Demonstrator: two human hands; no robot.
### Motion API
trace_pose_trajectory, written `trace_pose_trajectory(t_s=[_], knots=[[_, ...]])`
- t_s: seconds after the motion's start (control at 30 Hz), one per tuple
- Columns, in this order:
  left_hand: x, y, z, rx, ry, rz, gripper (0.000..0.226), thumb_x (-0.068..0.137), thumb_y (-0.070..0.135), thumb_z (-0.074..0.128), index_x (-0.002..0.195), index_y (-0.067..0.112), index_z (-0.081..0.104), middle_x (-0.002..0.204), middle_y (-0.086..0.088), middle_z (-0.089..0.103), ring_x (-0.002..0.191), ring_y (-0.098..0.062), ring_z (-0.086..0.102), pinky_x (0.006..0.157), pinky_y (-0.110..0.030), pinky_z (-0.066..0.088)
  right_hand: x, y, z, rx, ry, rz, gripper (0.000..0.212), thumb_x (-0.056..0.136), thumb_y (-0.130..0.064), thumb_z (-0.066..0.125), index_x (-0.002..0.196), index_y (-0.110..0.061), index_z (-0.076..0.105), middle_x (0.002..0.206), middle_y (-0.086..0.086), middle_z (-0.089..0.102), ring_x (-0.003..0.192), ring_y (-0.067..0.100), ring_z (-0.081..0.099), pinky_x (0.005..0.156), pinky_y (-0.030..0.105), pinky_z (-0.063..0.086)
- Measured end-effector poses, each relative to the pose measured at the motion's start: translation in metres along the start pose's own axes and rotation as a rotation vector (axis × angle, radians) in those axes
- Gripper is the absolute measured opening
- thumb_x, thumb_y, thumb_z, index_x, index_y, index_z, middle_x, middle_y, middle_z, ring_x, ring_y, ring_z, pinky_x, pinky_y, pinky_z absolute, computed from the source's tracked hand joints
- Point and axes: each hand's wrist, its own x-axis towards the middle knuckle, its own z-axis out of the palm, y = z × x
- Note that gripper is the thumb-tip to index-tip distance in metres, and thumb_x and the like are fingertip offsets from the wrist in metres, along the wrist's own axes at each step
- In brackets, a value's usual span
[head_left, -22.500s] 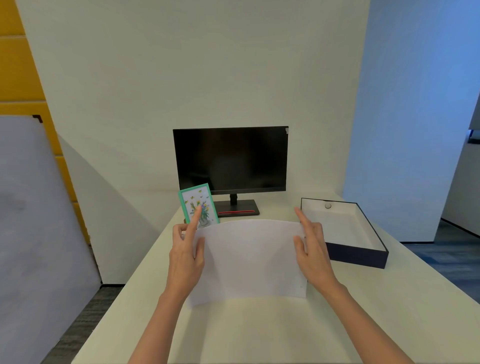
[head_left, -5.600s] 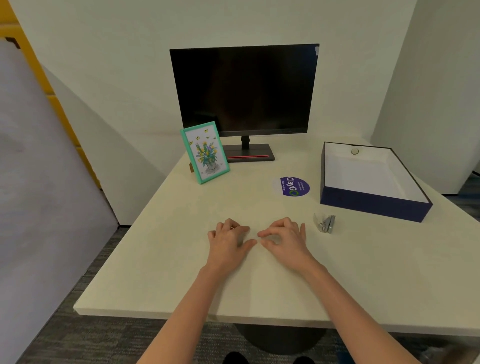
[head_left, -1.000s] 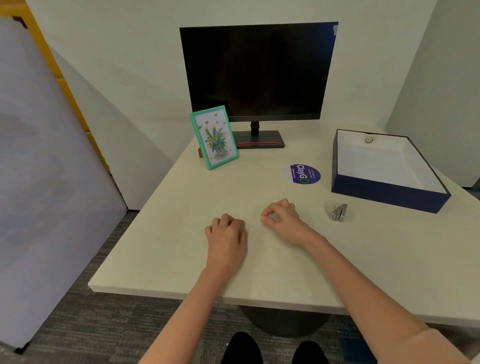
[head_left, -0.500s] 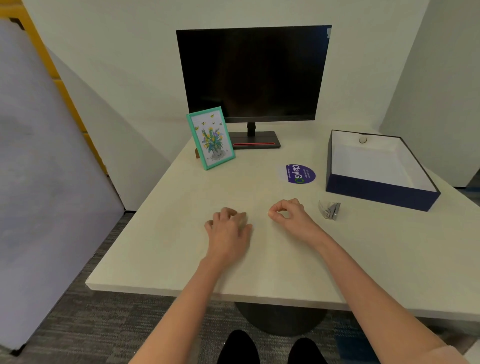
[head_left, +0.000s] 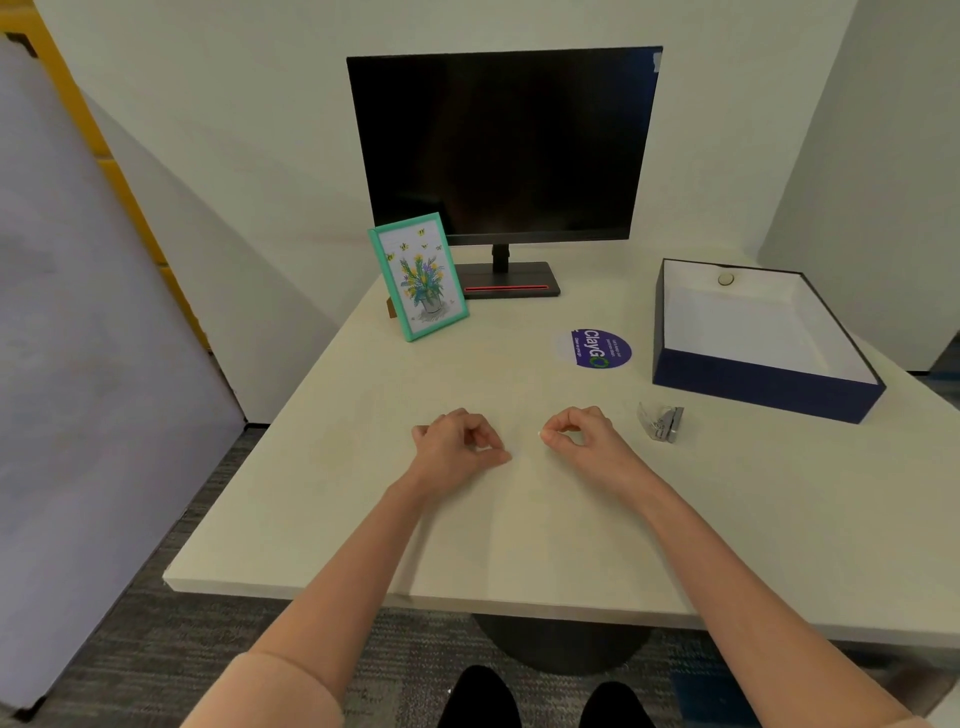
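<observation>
Small silver metal stapler (head_left: 661, 422) on the pale cream tabletop (head_left: 519, 530): lies free, touched by nothing, probably left within easy reach for the next grab. Just left of the stapler, the right hand (head_left: 582, 441): rests on the tabletop, fingers curled in, thumb tip against the forefinger in a ring, nothing visible inside the pinch. Further left of the stapler, the left hand (head_left: 454, 447): same pose mirrored, curled closed, holding nothing as far as can be seen. The 2 hands apart from each other, neither reaching. Reads as a pause between steps rather than a grasp, with the right hand better placed to take the stapler.

Behind the stapler and a little left: round purple-and-white sticker (head_left: 600, 348) printed "ClayGo", flat on the tabletop. Behind the stapler and to its right: shallow navy cardboard box (head_left: 763, 384) with white lining, open side up, likely kept there to receive things. Holds 1 small round pale object (head_left: 725, 279) against its far wall. Far behind and left of the stapler: black flat monitor (head_left: 504, 145), screen dark, on its stand near the wall. Further left, well apart from the stapler: turquoise-framed picture (head_left: 420, 275) of flowers and bees, propped upright on a back strut and angled toward the person, so as to be seen. Far left of the stapler, off the table: large grey board (head_left: 93, 364), leaning.
</observation>
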Motion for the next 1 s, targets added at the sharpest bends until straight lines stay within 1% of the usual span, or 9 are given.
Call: trace_pose_trajectory(t_s=[0.1, 0.17, 0.27, 0.4, 0.5, 0.6, 0.8, 0.9, 1.0], knots=[[0.001, -0.001, 0.004, -0.037, 0.041, -0.005, 0.018, 0.075, 0.047, 0.072, 0.077, 0.030, 0.067, 0.087, 0.009, 0.066, 0.085, -0.005, 0.057, 0.086, -0.031, 0.023, 0.001, 0.002, 0.000, 0.021, 0.010, 0.000, 0.002, 0.092, -0.028, 0.058, 0.092, -0.027, 0.061, 0.116, 0.001, 0.047, 0.120, 0.014, 0.041, 0.100, 0.023, 0.029], [-0.002, -0.004, 0.004, -0.052, 0.051, 0.012, 0.018, 0.077, 0.049, 0.070, 0.085, 0.033, 0.069, 0.090, 0.009, 0.066, 0.088, -0.005, 0.058, 0.086, -0.030, 0.022, 0.002, 0.004, 0.000, 0.030, 0.013, -0.001, 0.002, 0.092, -0.029, 0.059, 0.090, -0.028, 0.060, 0.115, 0.000, 0.047, 0.120, 0.014, 0.042, 0.103, 0.025, 0.030], [-0.005, -0.004, 0.003, -0.044, 0.014, 0.026, 0.029, 0.071, 0.051, 0.075, 0.095, 0.036, 0.069, 0.094, 0.010, 0.061, 0.093, -0.004, 0.056, 0.085, -0.029, 0.021, 0.004, 0.005, 0.001, 0.025, 0.013, -0.002, 0.003, 0.092, -0.029, 0.058, 0.092, -0.027, 0.061, 0.115, 0.000, 0.047, 0.120, 0.015, 0.043, 0.105, 0.027, 0.031], [-0.002, 0.001, 0.006, -0.026, 0.019, 0.015, 0.024, 0.068, 0.047, 0.079, 0.087, 0.037, 0.068, 0.088, 0.013, 0.055, 0.090, -0.003, 0.055, 0.085, -0.029, 0.020, 0.005, 0.005, 0.002, 0.028, 0.018, -0.010, 0.002, 0.092, -0.028, 0.059, 0.090, -0.028, 0.060, 0.117, 0.002, 0.048, 0.119, 0.015, 0.045, 0.105, 0.027, 0.032], [0.001, 0.002, 0.008, -0.033, 0.018, -0.018, 0.020, 0.067, 0.046, 0.079, 0.081, 0.036, 0.068, 0.084, 0.014, 0.055, 0.082, 0.002, 0.052, 0.083, -0.028, 0.020, 0.005, 0.006, 0.002, 0.029, 0.018, -0.008, 0.002, 0.092, -0.027, 0.059, 0.091, -0.027, 0.061, 0.118, 0.003, 0.048, 0.118, 0.014, 0.047, 0.101, 0.023, 0.032], [0.004, 0.002, 0.010, -0.043, 0.031, -0.047, 0.019, 0.067, 0.044, 0.080, 0.079, 0.033, 0.070, 0.081, 0.014, 0.057, 0.076, 0.005, 0.049, 0.082, -0.029, 0.021, 0.006, 0.006, 0.002, 0.037, 0.021, -0.006, 0.002, 0.091, -0.027, 0.059, 0.091, -0.026, 0.061, 0.117, 0.003, 0.048, 0.117, 0.014, 0.048, 0.099, 0.021, 0.032], [0.006, 0.003, 0.012, -0.044, 0.070, -0.074, 0.017, 0.068, 0.040, 0.080, 0.077, 0.028, 0.073, 0.076, 0.014, 0.060, 0.079, -0.002, 0.052, 0.085, -0.031, 0.024, 0.007, 0.007, 0.003, 0.042, 0.021, -0.012, 0.005, 0.091, -0.028, 0.059, 0.086, -0.030, 0.060, 0.116, 0.001, 0.049, 0.117, 0.014, 0.049, 0.099, 0.022, 0.034], [0.006, 0.002, 0.013, -0.036, 0.083, -0.060, 0.017, 0.068, 0.041, 0.080, 0.076, 0.027, 0.074, 0.078, 0.013, 0.062, 0.081, -0.005, 0.056, 0.085, -0.032, 0.025, 0.007, 0.009, 0.003, 0.041, 0.024, -0.007, 0.002, 0.091, -0.027, 0.059, 0.090, -0.027, 0.061, 0.116, 0.001, 0.049, 0.116, 0.015, 0.049, 0.098, 0.021, 0.033], [0.005, 0.001, 0.014, -0.041, 0.095, -0.046, 0.013, 0.069, 0.039, 0.080, 0.072, 0.029, 0.072, 0.078, 0.012, 0.064, 0.083, -0.008, 0.058, 0.085, -0.033, 0.026, 0.007, 0.010, 0.002, 0.037, 0.027, -0.009, 0.003, 0.091, -0.028, 0.059, 0.089, -0.027, 0.061, 0.117, 0.002, 0.049, 0.116, 0.015, 0.050, 0.098, 0.022, 0.034]])
